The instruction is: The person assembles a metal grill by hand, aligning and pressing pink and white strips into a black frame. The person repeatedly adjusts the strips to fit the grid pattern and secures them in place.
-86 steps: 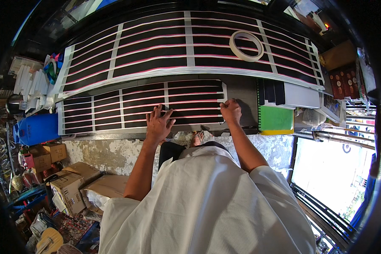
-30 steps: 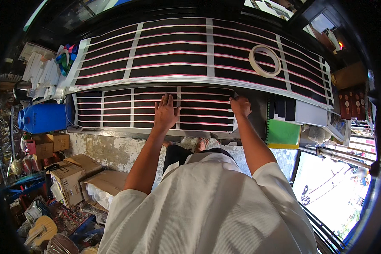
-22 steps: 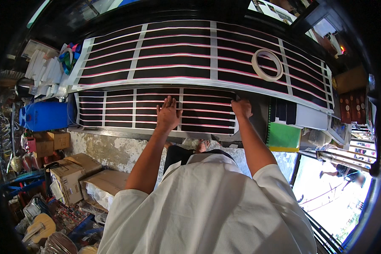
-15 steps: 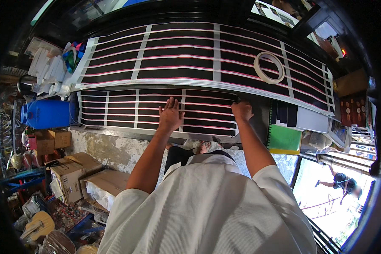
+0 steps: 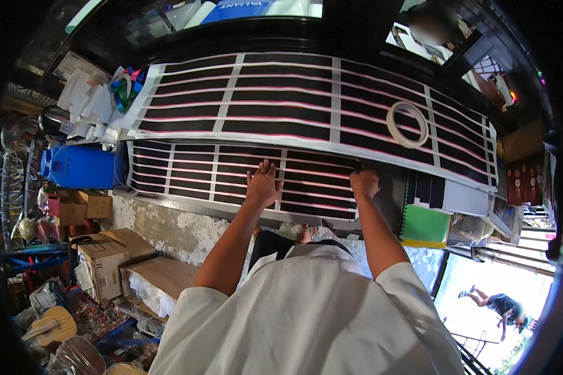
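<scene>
Two long black sheets with pink lines and white tape bands lie on a counter. My left hand (image 5: 264, 184) rests flat, fingers spread, on the near sheet (image 5: 194, 175). My right hand (image 5: 365, 183) is closed at that sheet's right end, gripping or pressing its edge. The far, larger sheet (image 5: 281, 100) lies just beyond both hands. A roll of white tape (image 5: 406, 124) sits on the far sheet, up and to the right of my right hand.
A green notebook (image 5: 424, 224) lies right of my right hand. A blue container (image 5: 75, 167) stands at the counter's left end, cardboard boxes (image 5: 106, 256) below it. White packages (image 5: 84, 103) are stacked at far left. A person (image 5: 494, 304) walks outside, lower right.
The view has shifted, so the sheets sit lower and further right in the picture. Both hands stay on the near sheet, left flat and right at its end.
</scene>
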The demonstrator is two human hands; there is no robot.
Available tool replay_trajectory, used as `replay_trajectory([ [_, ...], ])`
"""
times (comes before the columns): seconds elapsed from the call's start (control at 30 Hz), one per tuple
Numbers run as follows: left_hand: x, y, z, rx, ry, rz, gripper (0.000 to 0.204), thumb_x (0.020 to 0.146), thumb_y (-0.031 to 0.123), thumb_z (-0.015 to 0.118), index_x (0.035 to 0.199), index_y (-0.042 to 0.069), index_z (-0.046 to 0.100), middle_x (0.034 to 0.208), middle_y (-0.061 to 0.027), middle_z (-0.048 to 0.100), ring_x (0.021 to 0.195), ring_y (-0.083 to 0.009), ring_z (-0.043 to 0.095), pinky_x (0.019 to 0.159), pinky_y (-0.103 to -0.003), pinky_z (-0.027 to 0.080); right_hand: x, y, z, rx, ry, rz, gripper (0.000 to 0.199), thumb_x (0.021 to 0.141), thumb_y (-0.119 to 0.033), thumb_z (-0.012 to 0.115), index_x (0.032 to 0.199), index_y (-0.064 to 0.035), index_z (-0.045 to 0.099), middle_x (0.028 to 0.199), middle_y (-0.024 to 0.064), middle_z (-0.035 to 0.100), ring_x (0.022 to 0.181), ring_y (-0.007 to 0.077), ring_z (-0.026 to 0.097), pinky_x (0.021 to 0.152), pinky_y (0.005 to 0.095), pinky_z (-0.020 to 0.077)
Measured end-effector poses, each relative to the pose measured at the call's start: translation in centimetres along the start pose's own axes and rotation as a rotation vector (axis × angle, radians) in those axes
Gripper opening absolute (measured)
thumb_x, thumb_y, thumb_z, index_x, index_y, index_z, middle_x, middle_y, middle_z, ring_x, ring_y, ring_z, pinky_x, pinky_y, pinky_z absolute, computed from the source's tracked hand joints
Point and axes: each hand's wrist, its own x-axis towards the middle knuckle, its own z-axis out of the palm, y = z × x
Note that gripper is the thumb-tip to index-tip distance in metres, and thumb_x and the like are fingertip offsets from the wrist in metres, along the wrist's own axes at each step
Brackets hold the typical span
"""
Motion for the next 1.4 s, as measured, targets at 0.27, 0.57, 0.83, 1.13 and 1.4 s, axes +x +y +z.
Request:
replay_trajectory([
  [0.27, -0.1, 0.0, 0.0, -0.069, 0.036, 0.004, 0.079, 0.104, 0.043, 0.066, 0.170, 0.006, 0.044, 0.183, -0.0184, 0.032, 0.168, -0.0356, 0.033, 0.133, -0.071, 0.023, 1.9, 2.4, 1.9, 0.103, 0.125, 0.021, 0.046, 0.086, -0.032, 0.075, 0.119, -0.0002, 0.078, 0.126, 0.0318, 0.076, 0.121, 0.0507, 0.073, 0.106, 0.0578, 0.0594],
  [0.57, -0.1, -0.1, -0.2, -0.035, 0.005, 0.010, 0.081, 0.104, 0.043, 0.067, 0.172, 0.006, 0.041, 0.185, -0.0176, 0.028, 0.167, -0.0361, 0.035, 0.134, -0.070, 0.023, 3.7, 4.9, 3.9, 0.140, 0.202, -0.245, 0.037, 0.084, -0.026, 0.073, 0.111, -0.0011, 0.079, 0.113, 0.0300, 0.079, 0.106, 0.0503, 0.077, 0.097, 0.0561, 0.0635],
  [0.83, -0.1, 0.1, -0.5, 0.005, 0.004, 0.016, 0.080, 0.107, 0.045, 0.066, 0.172, 0.008, 0.040, 0.184, -0.0184, 0.028, 0.167, -0.0380, 0.034, 0.133, -0.069, 0.027, 3.7, 4.6, 4.3, 0.109, 0.194, -0.159, 0.040, 0.086, -0.031, 0.086, 0.117, -0.0079, 0.080, 0.119, 0.0209, 0.081, 0.116, 0.0442, 0.076, 0.103, 0.0512, 0.0596],
  [1.13, -0.1, -0.1, -0.3, 0.008, 0.096, 0.050, 0.081, 0.106, 0.047, 0.069, 0.170, 0.007, 0.042, 0.176, -0.0228, 0.040, 0.159, -0.0425, 0.045, 0.129, -0.069, 0.032, 2.6, 3.9, 3.4, 0.114, 0.174, -0.171, 0.043, 0.089, -0.035, 0.084, 0.120, -0.0064, 0.079, 0.120, 0.0247, 0.080, 0.115, 0.0455, 0.076, 0.102, 0.0528, 0.0606],
  [1.4, 1.7, 0.5, -1.4, 0.020, 0.239, 0.081, 0.078, 0.099, 0.042, 0.077, 0.162, 0.004, 0.051, 0.142, -0.0229, 0.063, 0.133, -0.0425, 0.063, 0.116, -0.063, 0.048, 4.8, 4.2, 3.5, 0.151, 0.171, -0.244, 0.039, 0.094, -0.043, 0.078, 0.120, -0.0135, 0.082, 0.122, 0.0174, 0.082, 0.116, 0.0434, 0.077, 0.098, 0.0558, 0.0620],
])
